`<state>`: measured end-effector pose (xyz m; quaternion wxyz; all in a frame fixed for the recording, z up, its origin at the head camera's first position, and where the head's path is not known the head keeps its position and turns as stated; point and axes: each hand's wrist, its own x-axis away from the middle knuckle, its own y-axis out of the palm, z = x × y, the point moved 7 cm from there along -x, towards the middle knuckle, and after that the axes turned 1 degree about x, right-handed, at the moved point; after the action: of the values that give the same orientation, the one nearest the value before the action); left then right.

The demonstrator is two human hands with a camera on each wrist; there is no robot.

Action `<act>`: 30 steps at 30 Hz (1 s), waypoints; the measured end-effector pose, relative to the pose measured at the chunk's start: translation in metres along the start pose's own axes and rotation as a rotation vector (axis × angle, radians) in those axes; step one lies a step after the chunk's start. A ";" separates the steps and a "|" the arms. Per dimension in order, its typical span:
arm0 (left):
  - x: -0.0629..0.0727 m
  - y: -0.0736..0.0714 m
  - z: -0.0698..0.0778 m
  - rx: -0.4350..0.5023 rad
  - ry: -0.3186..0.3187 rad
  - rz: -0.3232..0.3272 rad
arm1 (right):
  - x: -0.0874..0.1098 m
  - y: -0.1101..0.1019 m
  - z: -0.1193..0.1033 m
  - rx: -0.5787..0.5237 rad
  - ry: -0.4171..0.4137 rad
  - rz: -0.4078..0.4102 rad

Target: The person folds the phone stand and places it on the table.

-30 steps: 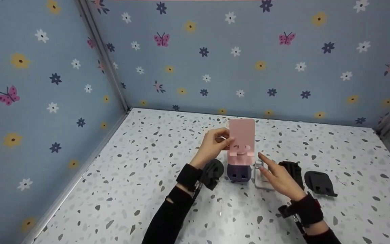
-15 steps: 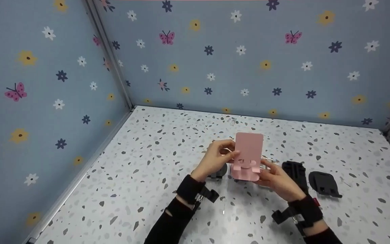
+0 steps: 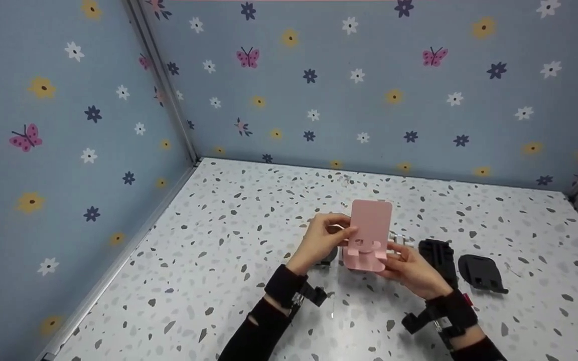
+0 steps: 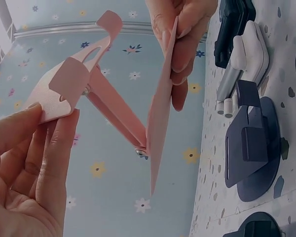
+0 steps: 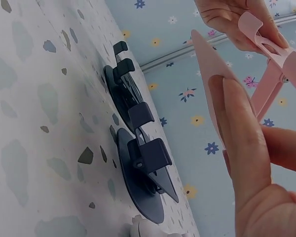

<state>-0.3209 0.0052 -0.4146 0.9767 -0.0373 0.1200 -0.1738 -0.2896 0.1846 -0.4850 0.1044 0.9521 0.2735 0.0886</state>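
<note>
A pink folding phone stand (image 3: 371, 223) is held up over the table, its plate, hinged arm and base spread apart. My left hand (image 3: 320, 239) pinches the plate by its side edge, with the thumb in front. My right hand (image 3: 413, 268) grips the base, fingers on one face and thumb on the other. In the left wrist view the stand's arm (image 4: 117, 111) runs from the plate with the two hooks to the flat base (image 4: 160, 118). Beyond it on the table is a dark blue phone stand (image 4: 251, 143).
Right of the hands lie a black folded stand (image 3: 438, 260) and a dark flat stand (image 3: 482, 273). A white stand (image 4: 251, 54) sits partly behind my right hand. Another dark stand (image 3: 326, 255) is behind my left wrist. Patterned walls (image 3: 349, 90) border the speckled table (image 3: 249, 210).
The pink phone stand has come down and slightly right, nearer to me. My right hand, earlier apart with fingers extended, has taken hold of its base. My left hand keeps its grip.
</note>
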 end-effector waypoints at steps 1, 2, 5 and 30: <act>0.000 0.000 -0.001 0.004 -0.006 0.002 | 0.000 -0.001 0.000 -0.008 0.007 0.006; 0.000 0.001 -0.002 0.006 -0.011 0.006 | 0.001 -0.001 0.000 -0.013 0.012 0.011; -0.001 0.002 -0.004 -0.022 -0.014 0.014 | 0.002 -0.002 0.000 -0.019 0.031 0.029; 0.002 0.009 0.000 -0.052 -0.021 -0.009 | 0.005 -0.004 -0.008 0.013 -0.027 0.028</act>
<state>-0.3164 0.0125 -0.4162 0.9758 -0.0652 0.1142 -0.1747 -0.2889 0.1920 -0.4773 0.1006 0.9576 0.2593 0.0753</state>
